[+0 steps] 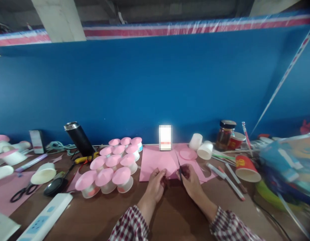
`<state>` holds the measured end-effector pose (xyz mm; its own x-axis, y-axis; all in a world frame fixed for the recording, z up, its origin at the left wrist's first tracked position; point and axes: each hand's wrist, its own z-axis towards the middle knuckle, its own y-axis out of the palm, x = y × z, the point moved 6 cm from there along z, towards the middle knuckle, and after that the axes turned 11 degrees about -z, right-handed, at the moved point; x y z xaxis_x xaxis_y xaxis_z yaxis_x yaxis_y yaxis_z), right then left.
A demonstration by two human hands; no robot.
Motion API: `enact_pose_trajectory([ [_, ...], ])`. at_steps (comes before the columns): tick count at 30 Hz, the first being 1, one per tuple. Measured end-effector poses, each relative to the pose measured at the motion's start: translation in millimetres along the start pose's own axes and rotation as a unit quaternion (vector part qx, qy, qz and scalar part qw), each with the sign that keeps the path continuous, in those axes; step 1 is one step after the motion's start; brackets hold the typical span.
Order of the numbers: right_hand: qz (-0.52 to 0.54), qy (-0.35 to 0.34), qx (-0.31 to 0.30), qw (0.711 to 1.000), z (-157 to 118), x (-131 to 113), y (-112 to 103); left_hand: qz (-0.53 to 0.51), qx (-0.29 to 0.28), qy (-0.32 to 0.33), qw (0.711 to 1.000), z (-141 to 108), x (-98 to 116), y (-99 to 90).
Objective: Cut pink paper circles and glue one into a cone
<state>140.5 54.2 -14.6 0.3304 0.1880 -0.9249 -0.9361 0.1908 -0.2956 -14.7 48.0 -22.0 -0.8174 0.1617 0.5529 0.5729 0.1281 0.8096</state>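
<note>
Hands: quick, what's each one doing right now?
Left hand: closed, fingers pinching the pink paper.
Right hand: closed, holding dark-handled scissors, blades at the paper.

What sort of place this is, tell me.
Probably a craft table, perhaps in a classroom or small workshop: the right hand holds scissors at pink paper, cups with pink cone tops stand grouped, and pens lie nearby.

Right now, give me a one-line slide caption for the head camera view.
Left hand on pink paper, right hand holding scissors, beside rows of pink-topped cups.
</note>
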Motion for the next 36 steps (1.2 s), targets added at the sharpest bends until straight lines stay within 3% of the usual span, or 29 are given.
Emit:
enact_pose_trajectory([
  [14,0.023,0.045,-0.029,0.998,-2.0,-13.4,1.2,0.007,0.031,-0.001,1.000,0.3,0.8,-3.3],
  [28,-0.012,0.027,-0.045,0.999,-2.1,-13.1,2.9,-0.016,0.029,-0.006,0.999,2.6,-1.5,-3.8],
  [36,-0.049,0.015,-0.065,0.997,-3.7,-14.8,4.0,0.039,-0.016,0.037,0.998,4.6,6.7,15.0],
])
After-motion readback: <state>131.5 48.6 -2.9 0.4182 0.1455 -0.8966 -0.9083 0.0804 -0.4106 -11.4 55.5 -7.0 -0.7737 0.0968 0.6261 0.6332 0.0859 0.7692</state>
